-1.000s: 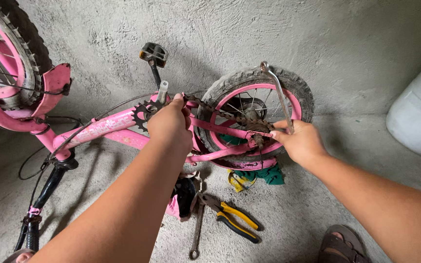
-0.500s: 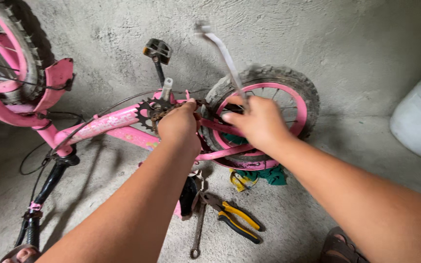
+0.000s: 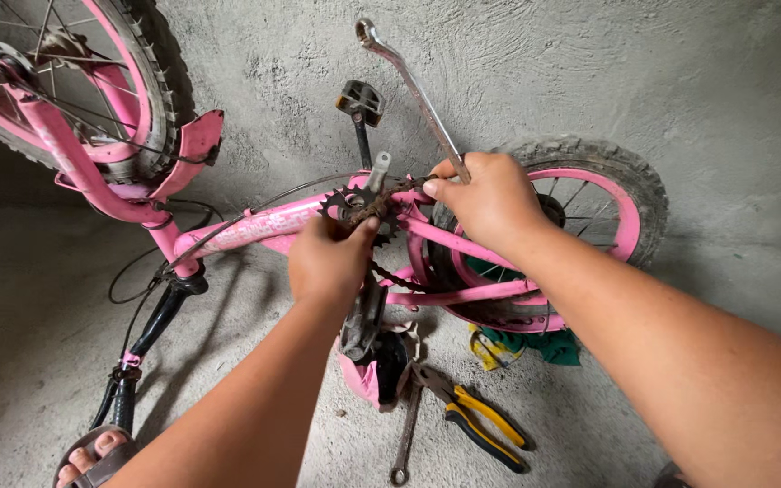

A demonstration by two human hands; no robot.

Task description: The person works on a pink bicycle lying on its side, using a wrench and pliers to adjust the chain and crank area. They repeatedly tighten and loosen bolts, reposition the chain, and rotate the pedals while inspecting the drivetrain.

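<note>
Up close, your left hand point(image 3: 329, 262) pinched the rusty chainring point(image 3: 354, 210) of the pink bike point(image 3: 255, 226), which lay upside down against the rough wall point(image 3: 662, 81) with little room behind it. Your right hand point(image 3: 490, 201) was clenched on a wrench point(image 3: 413, 90), its ring end angled up over the rear wheel point(image 3: 607, 194). Two wheels showed, and one pedal point(image 3: 360, 99) stood above the crank. On the floor point(image 3: 38, 361) below lay one pair of pliers point(image 3: 476, 420) and a second wrench point(image 3: 406, 434), just beside each other.

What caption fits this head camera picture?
Left hand on an upturned pink bike's chainring, right hand gripping a wrench.
</note>
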